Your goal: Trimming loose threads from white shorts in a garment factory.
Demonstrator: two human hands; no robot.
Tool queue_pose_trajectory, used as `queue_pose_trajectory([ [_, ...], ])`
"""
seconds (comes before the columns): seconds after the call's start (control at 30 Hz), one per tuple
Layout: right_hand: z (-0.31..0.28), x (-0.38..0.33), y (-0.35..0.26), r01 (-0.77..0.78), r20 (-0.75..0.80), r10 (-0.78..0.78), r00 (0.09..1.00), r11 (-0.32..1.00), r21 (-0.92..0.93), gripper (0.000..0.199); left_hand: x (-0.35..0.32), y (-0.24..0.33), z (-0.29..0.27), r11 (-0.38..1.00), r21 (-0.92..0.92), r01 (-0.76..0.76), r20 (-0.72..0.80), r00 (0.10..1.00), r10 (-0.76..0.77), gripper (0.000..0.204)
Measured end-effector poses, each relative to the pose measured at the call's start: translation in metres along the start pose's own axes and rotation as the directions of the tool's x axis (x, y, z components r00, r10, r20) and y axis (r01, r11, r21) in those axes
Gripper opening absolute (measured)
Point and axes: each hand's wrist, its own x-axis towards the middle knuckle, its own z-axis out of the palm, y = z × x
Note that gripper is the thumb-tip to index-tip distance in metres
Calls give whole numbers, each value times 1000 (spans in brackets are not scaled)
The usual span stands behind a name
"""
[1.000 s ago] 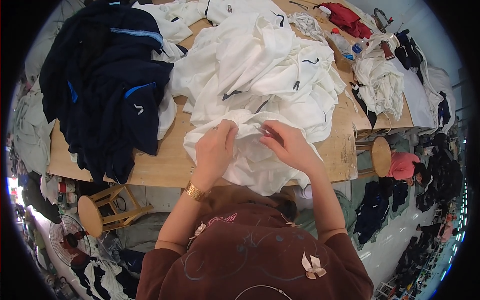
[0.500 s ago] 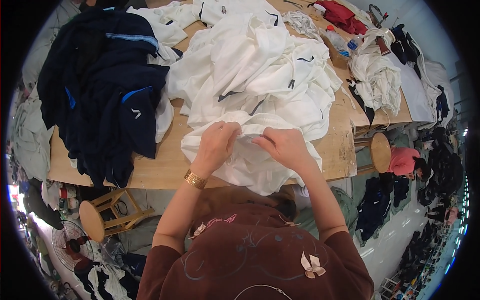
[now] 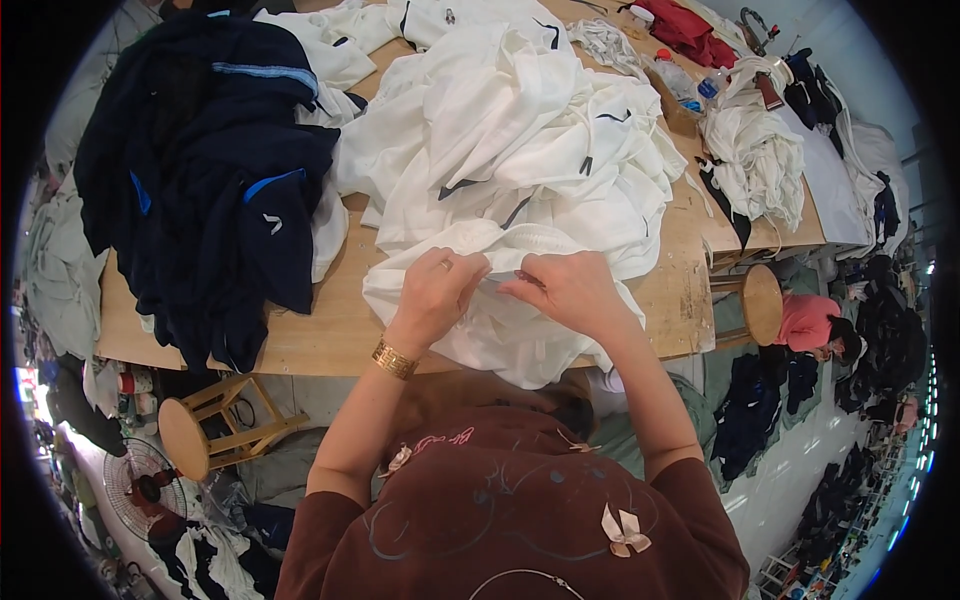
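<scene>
We look down over a wooden worktable [image 3: 330, 330] heaped with clothing. Both our hands work one white garment [image 3: 500, 330] lying at the near edge of the table, part of it hanging over the edge toward our lap.

Left hand [image 3: 440, 290]: fingers curled shut, pinching a fold of the white garment along its ribbed band; a ring shows on one finger, a gold bracelet [image 3: 396, 359] at the wrist.

Right hand [image 3: 565, 290]: fingers bent and closed on the same band, just beside the left hand, the two nearly touching. Exactly which fingertips grip the cloth we cannot tell.

Behind the garment, a large pile of white garments [image 3: 520, 140] with dark trim covers the middle of the table, touching the piece we hold. To the left, a heap of dark navy garments [image 3: 210, 190] with blue accents drapes over the table's left end. Farther right, a second white heap [image 3: 755, 150] and a red cloth [image 3: 685, 25] at the far end.

Below the table on the left, a round-topped wooden stool [image 3: 200, 435] and a floor fan [image 3: 140, 490]. Right, another stool [image 3: 760, 300], with a person in a pink top [image 3: 810, 320] just beside it.
</scene>
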Motion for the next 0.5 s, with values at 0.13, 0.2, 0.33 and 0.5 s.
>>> queue_pose_trajectory([
  [0.13, -1, 0, 0, 9, 29, -9, 1000, 1000, -23, 39, -4, -2, 2, 999, -5, -36, -27, 999, 36, 16],
  [0.2, -2, 0, 3, 22, 56, -21, 998, 1000, -13, 44, -7, 0, 1, 992, -81, 92, -100, 990, -100, 15],
  [0.33, -5, -5, 13, -167, -75, 183, 980, 969, 185, 38, -15, -8, -10, 924, -223, 309, -406, 833, -376, 3],
  [0.5, -5, -21, 46, -361, -189, 483, 855, 816, 452, 29, -38, -30, -37, 728, -481, 489, -439, 584, -683, 5],
])
